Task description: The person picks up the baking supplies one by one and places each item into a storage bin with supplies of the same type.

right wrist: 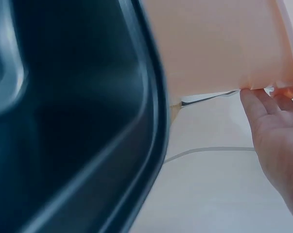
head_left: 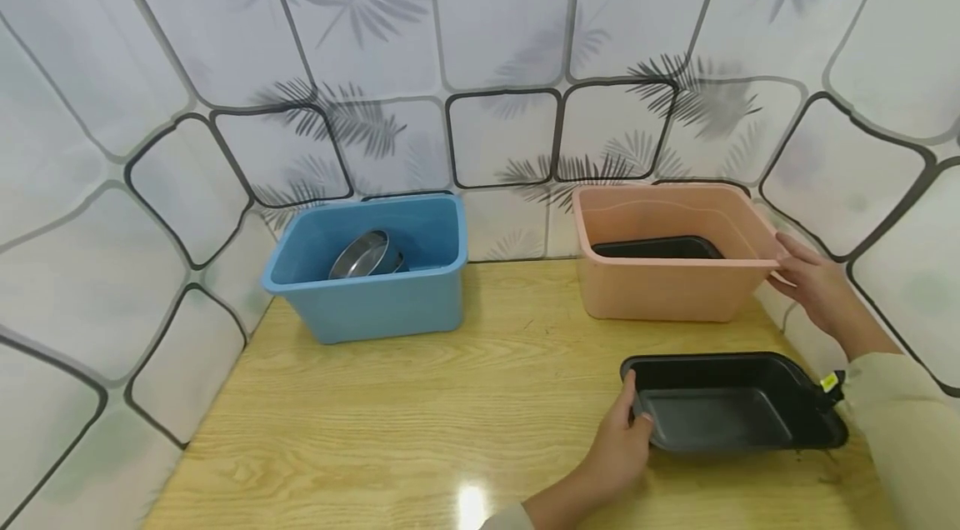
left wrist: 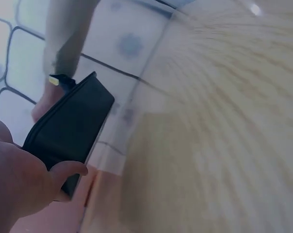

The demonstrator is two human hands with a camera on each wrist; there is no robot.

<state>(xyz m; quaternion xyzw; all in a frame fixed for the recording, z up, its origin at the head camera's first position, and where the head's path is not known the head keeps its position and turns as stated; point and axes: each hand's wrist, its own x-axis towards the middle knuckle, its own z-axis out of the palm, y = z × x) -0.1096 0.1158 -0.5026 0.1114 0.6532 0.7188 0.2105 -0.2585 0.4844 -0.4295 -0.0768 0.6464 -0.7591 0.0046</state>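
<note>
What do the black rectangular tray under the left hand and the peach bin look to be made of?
Black rectangular tray: probably dark non-stick coated metal, judging by its matte sheen and thin rolled rim. Peach bin: looks like moulded plastic, given its smooth, uniform colour and thick lip.

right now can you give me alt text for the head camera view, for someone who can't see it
A person's left hand grips the left edge of a black baking tray on a wooden table, while the right hand touches the rim of a peach plastic bin holding another dark tray. To the left stands a blue plastic bin with a metal bowl inside, before a patterned wall.
</note>
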